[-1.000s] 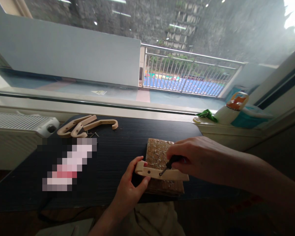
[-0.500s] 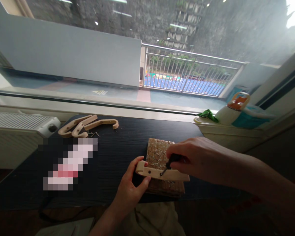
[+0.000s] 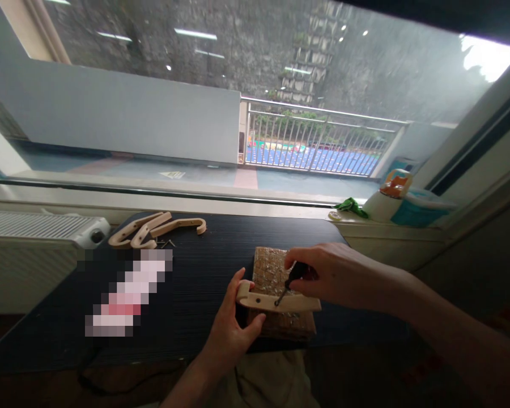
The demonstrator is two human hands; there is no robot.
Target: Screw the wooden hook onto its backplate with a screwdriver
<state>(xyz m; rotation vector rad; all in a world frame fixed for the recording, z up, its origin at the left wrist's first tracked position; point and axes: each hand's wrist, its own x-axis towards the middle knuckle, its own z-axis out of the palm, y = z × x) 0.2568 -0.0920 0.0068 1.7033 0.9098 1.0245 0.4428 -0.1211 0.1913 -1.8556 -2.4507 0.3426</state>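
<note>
A pale wooden hook (image 3: 266,301) with a curled end lies across a brown, rough-faced block (image 3: 268,266) that looks like layered cardboard. Round the curled end, fingers behind and thumb in front, is my left hand (image 3: 232,328). My right hand (image 3: 338,275) is closed on a dark-handled screwdriver (image 3: 296,275). Its shaft slants down to the left, and the tip meets the hook at a hole or screw. A second dark hole shows nearer the curl. Whether a screw sits under the tip is too small to tell.
Several similar wooden hooks (image 3: 178,225) lie at the back left of the black table (image 3: 195,283), with small screws (image 3: 166,243) beside them. A blurred-out pink item (image 3: 127,300) is on the left. A radiator (image 3: 42,243) stands left; a white jug (image 3: 382,203) and green cloth (image 3: 351,207) are on the sill.
The camera view has shifted, so the scene sits lower. My left thumb has slid slightly down from the hook's front edge. The screwdriver tip stays at the same spot on the hook.
</note>
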